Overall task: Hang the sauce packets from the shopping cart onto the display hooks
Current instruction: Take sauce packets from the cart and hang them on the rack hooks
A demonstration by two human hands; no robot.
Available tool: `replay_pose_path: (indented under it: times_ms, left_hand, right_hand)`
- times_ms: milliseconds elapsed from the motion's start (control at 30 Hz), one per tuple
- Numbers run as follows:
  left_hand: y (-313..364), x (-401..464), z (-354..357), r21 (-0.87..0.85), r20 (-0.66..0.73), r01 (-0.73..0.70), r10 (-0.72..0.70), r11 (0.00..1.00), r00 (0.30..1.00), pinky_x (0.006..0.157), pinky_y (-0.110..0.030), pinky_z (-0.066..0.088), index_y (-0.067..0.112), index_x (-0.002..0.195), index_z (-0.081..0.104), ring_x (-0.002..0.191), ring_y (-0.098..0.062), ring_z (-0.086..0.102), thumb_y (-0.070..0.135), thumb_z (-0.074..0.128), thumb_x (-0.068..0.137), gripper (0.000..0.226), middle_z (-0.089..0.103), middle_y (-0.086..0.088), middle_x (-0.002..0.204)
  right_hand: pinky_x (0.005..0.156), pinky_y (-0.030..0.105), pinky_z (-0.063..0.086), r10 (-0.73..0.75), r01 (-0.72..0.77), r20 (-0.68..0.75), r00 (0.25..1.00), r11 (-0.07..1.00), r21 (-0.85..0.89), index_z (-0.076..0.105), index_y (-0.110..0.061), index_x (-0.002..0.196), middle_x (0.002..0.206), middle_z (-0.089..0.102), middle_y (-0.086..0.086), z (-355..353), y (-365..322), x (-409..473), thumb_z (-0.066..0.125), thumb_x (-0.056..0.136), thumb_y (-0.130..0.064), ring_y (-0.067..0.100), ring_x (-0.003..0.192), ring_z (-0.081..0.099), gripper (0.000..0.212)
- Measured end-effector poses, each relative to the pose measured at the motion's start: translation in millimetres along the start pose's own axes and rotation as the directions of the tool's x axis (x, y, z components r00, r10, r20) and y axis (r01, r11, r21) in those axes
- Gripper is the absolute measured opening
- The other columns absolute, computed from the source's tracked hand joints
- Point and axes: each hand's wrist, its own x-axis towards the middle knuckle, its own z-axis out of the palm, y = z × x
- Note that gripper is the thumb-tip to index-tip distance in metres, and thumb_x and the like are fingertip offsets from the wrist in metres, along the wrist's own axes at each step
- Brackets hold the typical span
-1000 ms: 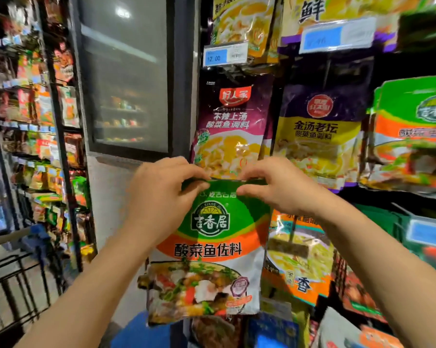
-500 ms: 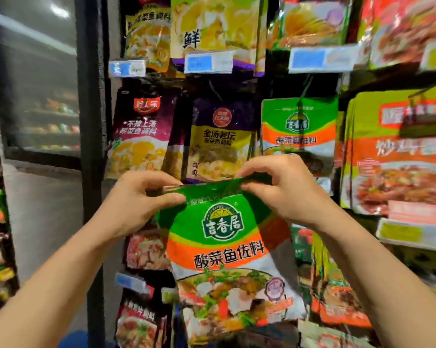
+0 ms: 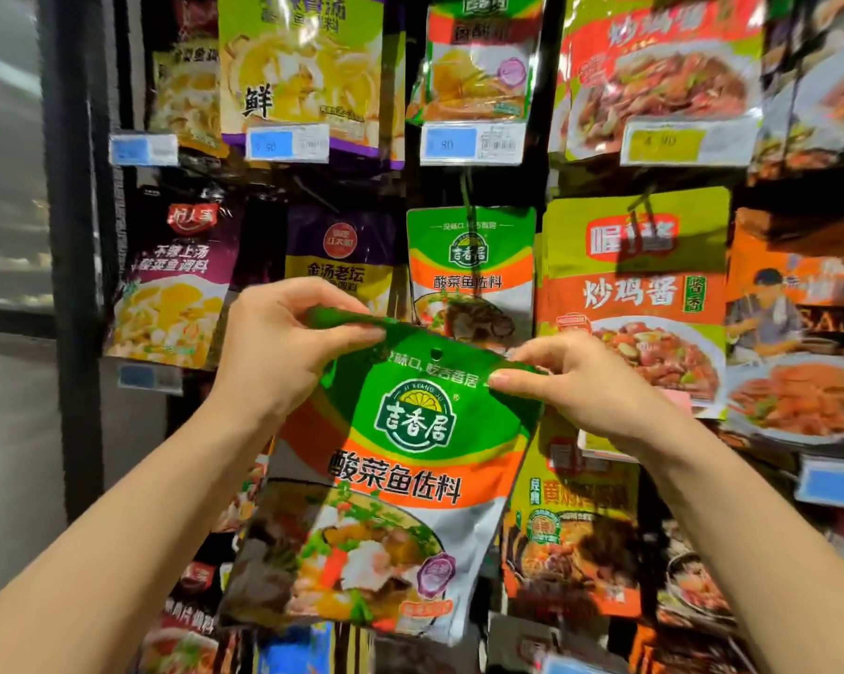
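Packet (image 3: 400, 459) pinched by top corners in left hand (image 3: 283, 352) and right hand (image 3: 570, 386), hole (image 3: 436, 354) between them, hanging upright just below and left of matching packets (image 3: 471, 265) on hook.

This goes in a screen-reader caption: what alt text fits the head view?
Both hands, left hand and right hand, pinch the top corners of a green sauce packet, its hang hole visible, before a matching hung packet among other sauce packets on hooks.
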Motion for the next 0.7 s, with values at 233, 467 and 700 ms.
replay_pose_path:
  times_ms: [233, 467, 700]
  left_hand:
    - [12.1, 23.2, 7.5, -0.048, -0.050, 0.001, -0.003, 0.999, 0.999, 0.067, -0.038, 0.055, 0.025, 0.065, 0.070, 0.063, -0.014, 0.064, 0.030, 0.082, 0.052, 0.018, 0.070, 0.004, 0.065]
    - [11.2, 56.3, 15.1, 0.026, -0.090, -0.147, 0.149, 0.989, 0.985, 0.068, -0.053, 0.055, 0.039, 0.075, 0.073, 0.073, -0.033, 0.066, 0.038, 0.086, 0.057, 0.022, 0.072, 0.008, 0.075]
    - [-2.3, 96.9, 29.2, 0.022, -0.121, -0.138, 0.140, 0.990, 0.983, 0.058, -0.035, 0.046, 0.033, 0.078, 0.068, 0.063, -0.016, 0.052, 0.034, 0.084, 0.058, 0.026, 0.063, -0.005, 0.069]
  right_hand:
    - [0.068, 0.020, 0.047, -0.086, 0.090, -0.209, 0.974, 0.996, 0.012, 0.062, -0.026, 0.069, 0.074, 0.064, -0.008, -25.4, -21.8, 15.8, 0.077, 0.073, -0.011, 0.003, 0.070, 0.058, 0.021]
    - [0.081, 0.020, 0.042, -0.136, 0.114, -0.271, 0.953, 0.989, -0.097, 0.065, -0.028, 0.088, 0.092, 0.065, -0.005, -43.2, -39.3, 34.5, 0.075, 0.075, -0.009, 0.008, 0.093, 0.059, 0.025]
    - [0.078, 0.031, 0.048, -0.131, 0.105, -0.455, 0.881, 0.991, -0.083, 0.055, -0.029, 0.098, 0.102, 0.060, -0.008, -48.0, -34.8, 66.8, 0.078, 0.070, -0.005, 0.014, 0.090, 0.056, 0.043]
